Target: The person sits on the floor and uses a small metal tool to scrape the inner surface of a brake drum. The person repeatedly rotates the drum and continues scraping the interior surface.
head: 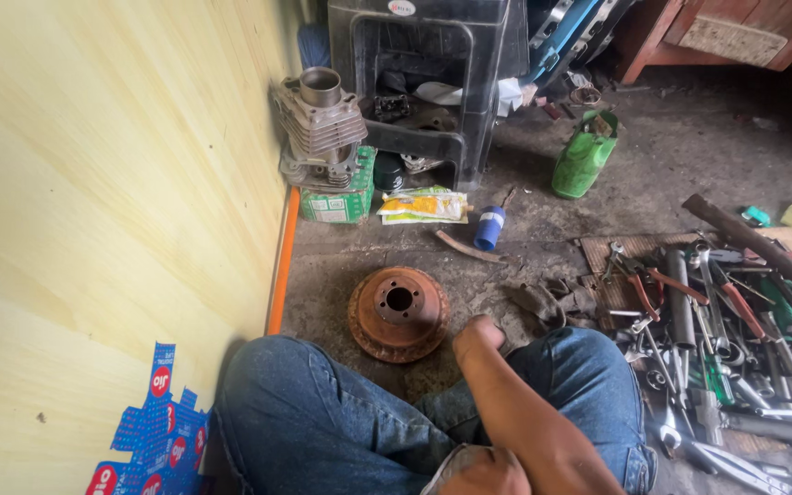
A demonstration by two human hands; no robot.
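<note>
Head view: we sit cross-legged on the workshop floor with a rusty round brake disc (400, 313) lying flat just ahead of our knees.

Our right hand (476, 335) reaches down past the blue jeans (323, 426), its knuckles curled and fingertips hidden, so we cannot tell whether it pinches anything; it sits just beside the disc's near rim without clearly touching it. Our left hand is out of sight. The disc rests hub-up on the bare concrete floor (671, 165), within easy reach. To our right, a heap of spanners and pliers (726, 321) is spread on a mat, seemingly kept close for picking. A finned grey engine cylinder (321, 128) stands on a green box by the yellow wall (93, 183), apparently parked clear of the work.
</note>
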